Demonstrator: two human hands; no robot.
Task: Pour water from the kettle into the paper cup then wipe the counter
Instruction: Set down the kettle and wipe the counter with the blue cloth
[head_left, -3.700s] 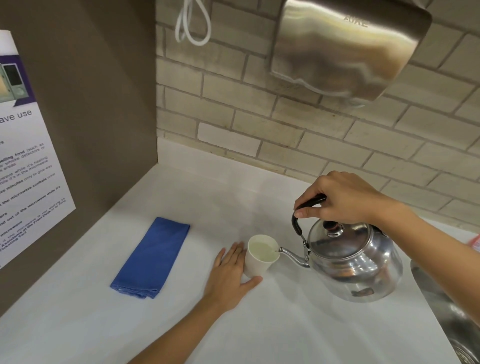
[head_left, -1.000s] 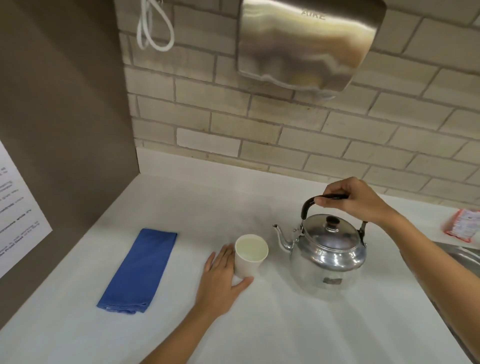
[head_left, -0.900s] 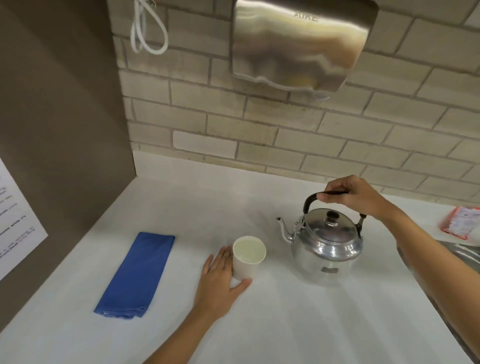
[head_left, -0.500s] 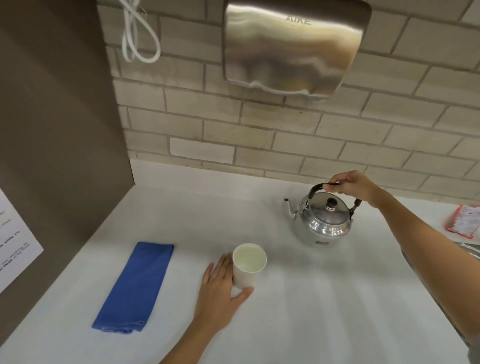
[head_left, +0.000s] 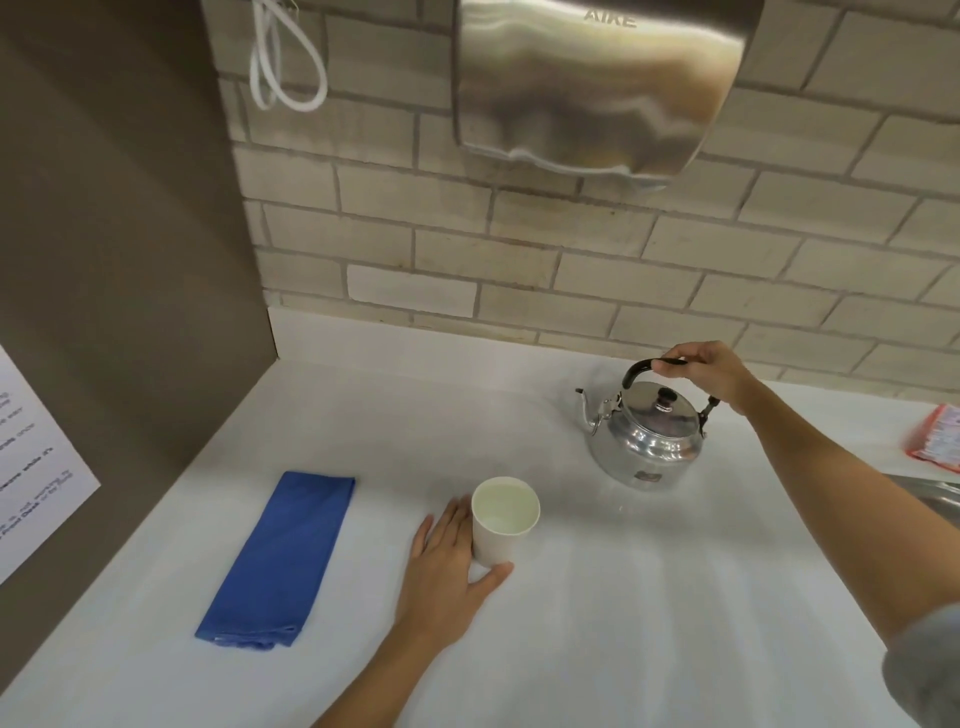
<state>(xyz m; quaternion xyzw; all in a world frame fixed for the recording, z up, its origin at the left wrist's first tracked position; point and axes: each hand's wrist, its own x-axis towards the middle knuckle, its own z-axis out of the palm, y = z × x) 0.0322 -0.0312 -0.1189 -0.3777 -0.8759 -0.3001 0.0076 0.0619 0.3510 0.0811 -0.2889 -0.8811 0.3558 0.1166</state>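
A white paper cup (head_left: 503, 525) with water in it stands upright in the middle of the white counter (head_left: 649, 613). My left hand (head_left: 447, 577) lies flat on the counter and cradles the cup's base between thumb and fingers. A shiny metal kettle (head_left: 647, 439) stands upright on the counter towards the back right, spout pointing left. My right hand (head_left: 706, 369) grips its black handle from above. A folded blue cloth (head_left: 280, 558) lies flat to the left of the cup, untouched.
A steel hand dryer (head_left: 602, 88) hangs on the brick wall above the kettle. A brown side panel (head_left: 119, 260) with a paper notice (head_left: 31, 467) closes the left. A red packet (head_left: 935, 439) and a sink edge (head_left: 930, 491) are at the right.
My right hand has carried the kettle away from the cup, back and to the right, and set it upright on the counter. My left hand and the cup have stayed put.
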